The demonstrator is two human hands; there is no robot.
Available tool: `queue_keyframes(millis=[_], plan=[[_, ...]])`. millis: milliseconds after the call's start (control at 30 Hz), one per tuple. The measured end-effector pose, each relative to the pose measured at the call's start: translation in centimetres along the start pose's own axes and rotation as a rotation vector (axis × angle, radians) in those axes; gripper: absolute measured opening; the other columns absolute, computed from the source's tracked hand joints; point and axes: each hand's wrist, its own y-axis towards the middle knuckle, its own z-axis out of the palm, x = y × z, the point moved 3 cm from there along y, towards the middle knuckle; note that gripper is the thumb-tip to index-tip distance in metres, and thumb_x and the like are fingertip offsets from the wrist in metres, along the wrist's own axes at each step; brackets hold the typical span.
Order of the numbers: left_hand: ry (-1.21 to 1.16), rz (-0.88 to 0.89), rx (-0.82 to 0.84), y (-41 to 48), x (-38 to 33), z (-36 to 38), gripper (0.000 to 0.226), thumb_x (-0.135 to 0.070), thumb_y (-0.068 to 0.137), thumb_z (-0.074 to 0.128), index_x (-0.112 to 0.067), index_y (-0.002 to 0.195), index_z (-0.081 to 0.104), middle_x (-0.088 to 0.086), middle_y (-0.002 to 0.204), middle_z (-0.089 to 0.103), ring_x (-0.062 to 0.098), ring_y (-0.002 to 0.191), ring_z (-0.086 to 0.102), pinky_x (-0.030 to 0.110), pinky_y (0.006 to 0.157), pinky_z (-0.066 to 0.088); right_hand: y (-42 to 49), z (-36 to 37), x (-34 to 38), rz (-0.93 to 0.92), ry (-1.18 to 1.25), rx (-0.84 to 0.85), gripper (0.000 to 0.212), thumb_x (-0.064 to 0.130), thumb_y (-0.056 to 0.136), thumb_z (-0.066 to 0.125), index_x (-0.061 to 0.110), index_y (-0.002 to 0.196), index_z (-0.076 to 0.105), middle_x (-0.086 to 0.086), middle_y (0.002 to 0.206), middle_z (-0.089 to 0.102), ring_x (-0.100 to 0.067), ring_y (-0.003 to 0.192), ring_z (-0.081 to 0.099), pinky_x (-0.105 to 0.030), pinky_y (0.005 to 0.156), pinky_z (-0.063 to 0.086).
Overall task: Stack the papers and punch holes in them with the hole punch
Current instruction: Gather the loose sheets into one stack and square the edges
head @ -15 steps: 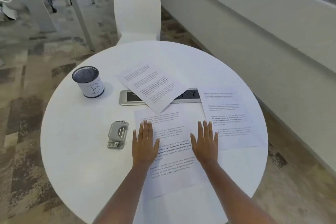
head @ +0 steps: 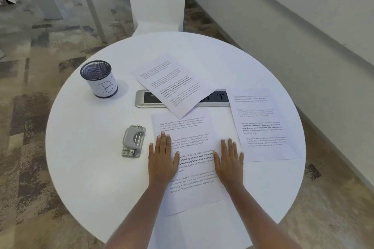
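Three printed sheets lie apart on the round white table [head: 85, 168]. The near sheet [head: 194, 168] lies in front of me. My left hand [head: 162, 159] rests flat on its left edge and my right hand [head: 229, 160] rests flat on its right edge, fingers straight. A second sheet [head: 172, 83] lies tilted at the far middle, overlapping the near sheet's top. The third sheet [head: 265, 123] lies at the right. A grey hole punch [head: 133, 141] sits just left of my left hand, untouched.
A mesh pen cup [head: 99, 79] with a paper label marked B stands at the far left. A silver socket strip [head: 145, 99] is set in the table's middle, partly under the tilted sheet. A white chair [head: 156, 0] stands behind the table; a wall ledge runs along the right.
Both hands stay flat on the near sheet in the same place. The papers and the hole punch have not moved.
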Motion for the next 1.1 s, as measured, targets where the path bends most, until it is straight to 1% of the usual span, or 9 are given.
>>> queue_keyframes(millis=[100,333,533,600,700,767,867,1000,1100], plan=[[-0.017,-0.012,-0.021,0.0,0.1,0.1,0.061,-0.036,0.082,0.032,0.002,0.125,0.056,0.020,0.132,0.057,0.034,0.119,0.057,0.054,0.096,0.045,-0.2,0.0,0.1,0.007,0.025,-0.030,0.064,0.047,0.091,0.013,0.013,0.145,0.022,-0.012,0.155,0.021,-0.026,0.144,0.017,-0.049,0.114,0.016],[-0.010,-0.027,-0.018,0.0,0.0,0.0,0.062,-0.036,0.083,0.031,0.001,0.128,0.053,0.020,0.135,0.053,0.035,0.123,0.053,0.054,0.099,0.042,-0.3,0.4,0.1,0.010,0.099,-0.087,0.057,0.038,0.092,0.028,0.014,0.144,0.025,-0.012,0.153,0.024,-0.027,0.143,0.020,-0.050,0.114,0.015],[-0.012,-0.030,0.014,-0.1,-0.1,0.1,0.062,-0.035,0.083,0.032,0.002,0.128,0.052,0.021,0.134,0.053,0.037,0.122,0.054,0.056,0.098,0.042,0.2,0.0,-0.4,-0.046,0.058,0.023,0.054,0.035,0.096,0.033,0.015,0.145,0.019,-0.011,0.156,0.016,-0.024,0.145,0.012,-0.045,0.116,0.012],[0.003,-0.045,0.028,-0.1,-0.3,0.1,0.061,-0.034,0.083,0.032,0.003,0.126,0.054,0.022,0.133,0.055,0.038,0.120,0.055,0.057,0.096,0.043,0.5,-1.1,-0.8,-0.117,0.071,0.019,0.050,0.029,0.095,0.039,0.011,0.141,0.032,-0.016,0.152,0.027,-0.028,0.142,0.021,-0.043,0.113,0.022],[0.029,-0.066,0.042,0.0,-0.9,0.3,0.060,-0.032,0.082,0.032,0.004,0.123,0.056,0.023,0.130,0.057,0.038,0.116,0.058,0.059,0.092,0.045,0.9,-3.2,-2.4,-0.213,0.135,-0.153,0.039,0.010,0.085,0.058,0.001,0.122,0.055,-0.025,0.133,0.051,-0.041,0.128,0.044,-0.049,0.099,0.044],[0.046,-0.069,0.051,0.3,-1.6,0.4,0.060,-0.032,0.082,0.031,0.004,0.123,0.057,0.023,0.129,0.058,0.038,0.115,0.059,0.059,0.091,0.046,1.4,-4.2,-4.3,-0.187,0.115,-0.224,0.040,0.007,0.081,0.062,-0.002,0.119,0.057,-0.027,0.130,0.053,-0.045,0.126,0.045,-0.053,0.095,0.046],[0.042,-0.085,0.055,0.6,-3.2,0.7,0.057,-0.030,0.083,0.034,0.004,0.124,0.056,0.023,0.130,0.057,0.038,0.117,0.058,0.058,0.092,0.046,2.5,-4.6,-7.7,-0.052,0.095,-0.129,0.054,0.022,0.087,0.058,0.002,0.134,0.041,-0.026,0.146,0.034,-0.042,0.137,0.027,-0.056,0.105,0.033],[-0.016,-0.115,0.036,1.2,-4.9,1.6,0.054,-0.019,0.086,0.060,0.004,0.132,0.046,0.023,0.140,0.045,0.039,0.127,0.048,0.058,0.102,0.038,3.3,-3.6,-11.4,0.055,0.014,0.110,0.078,0.054,0.088,0.040,0.014,0.146,0.008,-0.017,0.157,0.005,-0.030,0.145,0.005,-0.048,0.115,0.015],[-0.015,-0.141,0.067,1.4,-5.2,2.0,0.058,-0.026,0.096,0.042,-0.003,0.145,0.022,0.018,0.155,0.018,0.032,0.143,0.021,0.048,0.116,0.018,3.5,-3.4,-11.9,0.019,-0.040,0.174,0.086,0.062,0.085,0.037,0.015,0.147,0.000,-0.018,0.156,-0.003,-0.031,0.145,-0.001,-0.048,0.115,0.012]])
